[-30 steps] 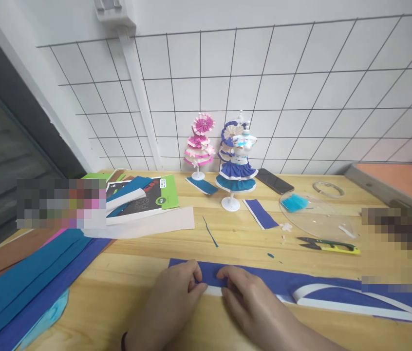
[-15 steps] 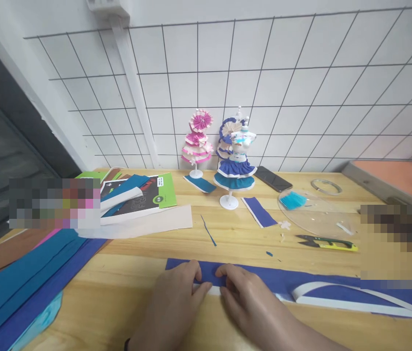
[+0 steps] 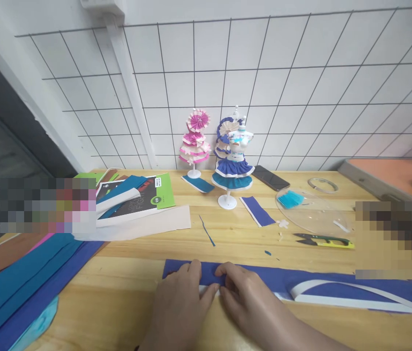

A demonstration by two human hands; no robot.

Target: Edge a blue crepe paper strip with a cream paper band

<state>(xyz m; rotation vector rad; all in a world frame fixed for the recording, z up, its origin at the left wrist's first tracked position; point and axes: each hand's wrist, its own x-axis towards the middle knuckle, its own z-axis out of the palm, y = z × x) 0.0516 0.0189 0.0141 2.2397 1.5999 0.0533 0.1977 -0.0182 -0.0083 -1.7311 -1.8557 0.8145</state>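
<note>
A long blue strip [image 3: 271,278], which looks like crepe paper, lies along the front of the table with a white band on its near edge. My left hand [image 3: 184,297] is closed on that edge near the strip's left end, the thumb on the white band. Close beside it, my right hand [image 3: 246,292] pinches the same edge with curled fingers. The two thumbs nearly meet, and my fingers hide the part of the band between them. Right of my hands, a narrow white tape [image 3: 337,283] rises in a loop off the blue strip.
Dress-form figures in ruffled skirts, one pink [image 3: 195,141] and one blue and teal [image 3: 233,168], stand toward the wall. Yellow thread snips [image 3: 325,241], a clear disc [image 3: 311,214] and a phone [image 3: 271,178] lie at right. Coloured strips [image 3: 27,273] and a black-green packet [image 3: 136,197] lie left.
My left thumb has slid right along the white edge, closer to my right hand. The left fingers have shifted slightly too. The view has moved a little; the right hand stays in place.
</note>
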